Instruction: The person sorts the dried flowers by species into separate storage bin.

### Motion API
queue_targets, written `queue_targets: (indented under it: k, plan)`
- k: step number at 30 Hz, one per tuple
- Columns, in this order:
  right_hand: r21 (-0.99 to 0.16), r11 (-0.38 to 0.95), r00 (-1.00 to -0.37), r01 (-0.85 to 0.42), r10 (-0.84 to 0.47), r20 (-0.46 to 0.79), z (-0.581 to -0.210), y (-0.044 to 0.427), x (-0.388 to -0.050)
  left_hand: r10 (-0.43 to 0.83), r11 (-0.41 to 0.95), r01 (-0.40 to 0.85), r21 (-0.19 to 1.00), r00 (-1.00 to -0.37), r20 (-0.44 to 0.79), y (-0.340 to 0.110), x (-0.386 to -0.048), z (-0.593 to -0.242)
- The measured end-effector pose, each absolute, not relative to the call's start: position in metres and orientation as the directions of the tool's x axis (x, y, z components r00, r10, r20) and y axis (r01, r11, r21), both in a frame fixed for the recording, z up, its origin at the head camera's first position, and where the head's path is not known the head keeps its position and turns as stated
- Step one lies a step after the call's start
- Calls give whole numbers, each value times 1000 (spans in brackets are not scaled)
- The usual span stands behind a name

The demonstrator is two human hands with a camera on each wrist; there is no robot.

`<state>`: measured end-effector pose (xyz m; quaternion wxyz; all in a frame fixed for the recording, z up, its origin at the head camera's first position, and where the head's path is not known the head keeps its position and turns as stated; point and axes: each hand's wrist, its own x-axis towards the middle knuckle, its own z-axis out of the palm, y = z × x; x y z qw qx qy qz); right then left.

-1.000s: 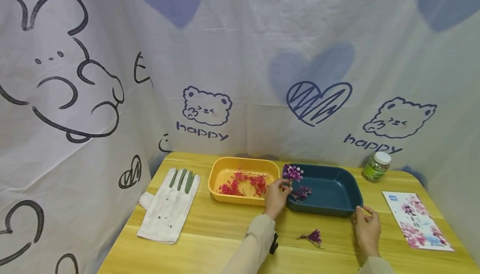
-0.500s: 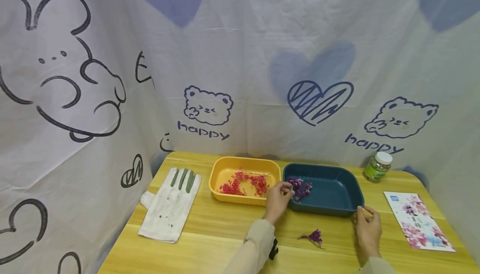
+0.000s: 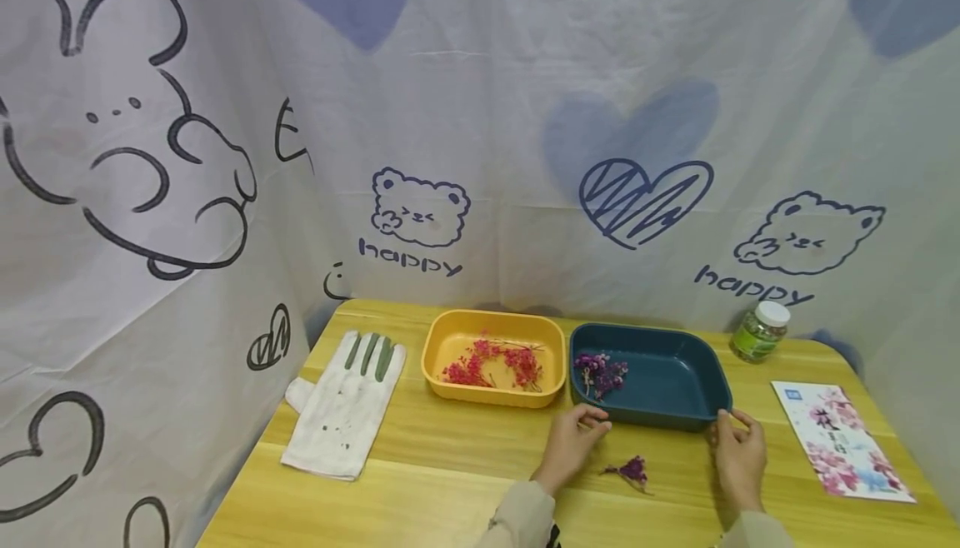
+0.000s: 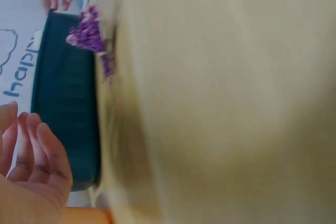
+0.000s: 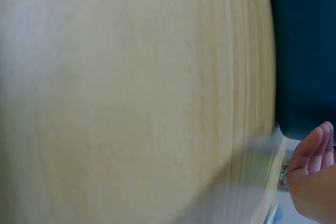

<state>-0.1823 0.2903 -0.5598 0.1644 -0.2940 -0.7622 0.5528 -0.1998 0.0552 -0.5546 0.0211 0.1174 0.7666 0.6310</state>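
My left hand [image 3: 570, 448] hovers over the table in front of the dark blue tray [image 3: 667, 420], holding nothing. In the left wrist view its fingers [image 4: 51, 153] are loosely bent. Bunched at the tray's left end are dried purple flowers [image 3: 600, 375]. One more purple flower sprig [image 3: 632, 470] lies on the table between my hands; the left wrist view also has this sprig [image 4: 88, 32]. At the tray's front right corner, my right hand [image 3: 740, 456] grips the rim with thumb and fingers. In the right wrist view this hand [image 5: 315, 174] is partly cut off.
Left of the dark tray stands a yellow tray [image 3: 487, 398] with pink dried flowers [image 3: 480, 365]. A white glove [image 3: 345, 415] lies further left. A lidded jar [image 3: 760, 333] and a floral card [image 3: 843, 440] are on the right. A printed curtain [image 3: 517, 156] hangs behind.
My left hand lowered a purple flower sprig into the dark tray, let it go, and drew back toward the front. My right hand stays at the tray's corner.
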Motion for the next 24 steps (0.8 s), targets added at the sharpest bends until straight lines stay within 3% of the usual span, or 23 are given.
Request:
queue_targets:
  k: [8, 24]
  plan:
    - [-947, 211, -777, 243, 627, -59, -561, 290, -181, 258, 221, 110, 969, -965, 50, 53, -184, -567]
    - [-939, 222, -780, 264, 622, -71, -562, 292, -181, 377, 409, 185, 894, -926, 19, 51, -179, -575]
